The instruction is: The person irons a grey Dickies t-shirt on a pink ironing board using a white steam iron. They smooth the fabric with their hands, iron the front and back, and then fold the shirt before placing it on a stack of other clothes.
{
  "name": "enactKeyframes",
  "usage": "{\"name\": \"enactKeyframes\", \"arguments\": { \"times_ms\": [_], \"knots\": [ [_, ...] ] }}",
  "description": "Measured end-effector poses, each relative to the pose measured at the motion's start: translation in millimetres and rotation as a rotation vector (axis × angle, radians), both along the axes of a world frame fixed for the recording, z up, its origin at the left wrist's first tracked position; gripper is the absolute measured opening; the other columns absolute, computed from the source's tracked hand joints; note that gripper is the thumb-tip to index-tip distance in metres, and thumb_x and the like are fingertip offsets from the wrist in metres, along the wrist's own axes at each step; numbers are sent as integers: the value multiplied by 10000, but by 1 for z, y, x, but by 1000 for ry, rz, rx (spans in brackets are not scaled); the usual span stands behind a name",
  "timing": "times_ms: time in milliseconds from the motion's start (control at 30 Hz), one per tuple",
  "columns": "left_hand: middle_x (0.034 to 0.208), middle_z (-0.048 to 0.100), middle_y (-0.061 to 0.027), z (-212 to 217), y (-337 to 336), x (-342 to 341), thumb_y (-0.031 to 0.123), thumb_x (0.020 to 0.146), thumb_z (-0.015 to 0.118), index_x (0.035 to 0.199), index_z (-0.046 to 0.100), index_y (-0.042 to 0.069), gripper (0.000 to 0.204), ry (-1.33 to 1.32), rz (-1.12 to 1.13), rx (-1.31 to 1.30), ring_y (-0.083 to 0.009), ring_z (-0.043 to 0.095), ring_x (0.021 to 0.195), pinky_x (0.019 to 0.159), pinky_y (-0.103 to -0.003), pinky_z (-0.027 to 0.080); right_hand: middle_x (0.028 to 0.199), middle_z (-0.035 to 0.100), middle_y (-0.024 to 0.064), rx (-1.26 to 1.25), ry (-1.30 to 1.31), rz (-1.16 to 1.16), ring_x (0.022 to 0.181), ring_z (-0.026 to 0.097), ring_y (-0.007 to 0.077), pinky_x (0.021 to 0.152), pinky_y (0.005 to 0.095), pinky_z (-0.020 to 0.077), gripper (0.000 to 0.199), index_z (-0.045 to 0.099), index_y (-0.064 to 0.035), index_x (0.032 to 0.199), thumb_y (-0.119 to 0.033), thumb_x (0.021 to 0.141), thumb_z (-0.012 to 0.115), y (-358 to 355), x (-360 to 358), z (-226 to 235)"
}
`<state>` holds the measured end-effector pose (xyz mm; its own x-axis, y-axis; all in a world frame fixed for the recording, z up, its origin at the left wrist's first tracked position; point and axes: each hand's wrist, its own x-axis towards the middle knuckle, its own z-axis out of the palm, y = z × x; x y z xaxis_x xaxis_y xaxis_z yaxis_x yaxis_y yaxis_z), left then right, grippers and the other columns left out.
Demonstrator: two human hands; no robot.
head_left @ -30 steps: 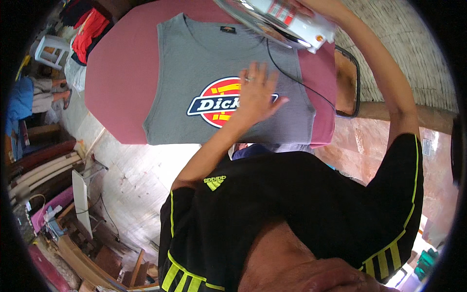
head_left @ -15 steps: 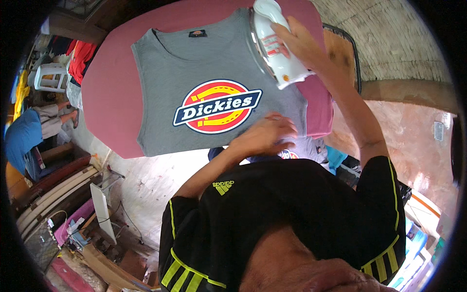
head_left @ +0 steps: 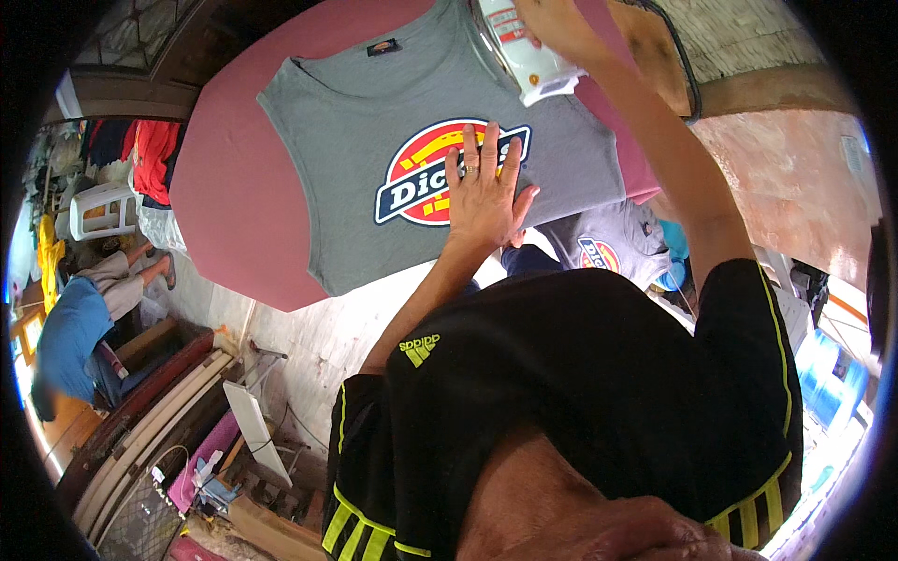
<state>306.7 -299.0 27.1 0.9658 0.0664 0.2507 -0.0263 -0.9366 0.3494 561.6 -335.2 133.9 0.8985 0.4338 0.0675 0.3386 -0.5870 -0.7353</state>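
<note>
A grey sleeveless shirt (head_left: 346, 122) lies spread on a maroon-covered ironing board (head_left: 234, 196), its hem towards me. On its chest is an oval red and yellow print (head_left: 412, 182) with a dark banner. My left hand (head_left: 482, 192) rests flat over the print's right half, fingers spread, with a ring on one finger. My right hand (head_left: 558, 33) is wrapped round the handle of a white iron (head_left: 524, 61) at the shirt's right armhole side. The top edge of the picture cuts off part of the iron and that hand.
Below the board's near right side hangs another grey printed shirt (head_left: 645, 234). At the left are a white plastic stool (head_left: 103, 210), red clothes (head_left: 154, 164) and a person in a blue top (head_left: 70, 332). A blue water container (head_left: 828, 374) stands at the right.
My left hand has moved forward from near the hem and now lies flat on the print. The view has shifted; the iron stays at the shirt's right side in my right hand.
</note>
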Motion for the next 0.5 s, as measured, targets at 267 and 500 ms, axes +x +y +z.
{"name": "enactKeyframes", "arguments": {
  "times_ms": [267, 500],
  "knots": [
    [1583, 185, -224, -3, 5, -1, 505, 907, 589, 1468, 380, 124, 710, -13, -36, -39, -469, 167, 1449, 1076, -643, 190, 618, 513, 48, 110, 165, 195, 418, 475, 142, 376, 308, 387, 291, 546, -26, 940, -308, 995, 498, -12, 23, 12],
    [1581, 203, -208, -5, 4, 1, 492, 893, 616, 1476, 363, 151, 721, 26, -42, -63, -470, 168, 1449, 1067, -649, 198, 748, 624, 100, -83, -7, 338, 568, 600, 186, 509, 343, 481, 389, 601, 0, 1116, -343, 975, 481, 41, 33, 19]
  ]
}}
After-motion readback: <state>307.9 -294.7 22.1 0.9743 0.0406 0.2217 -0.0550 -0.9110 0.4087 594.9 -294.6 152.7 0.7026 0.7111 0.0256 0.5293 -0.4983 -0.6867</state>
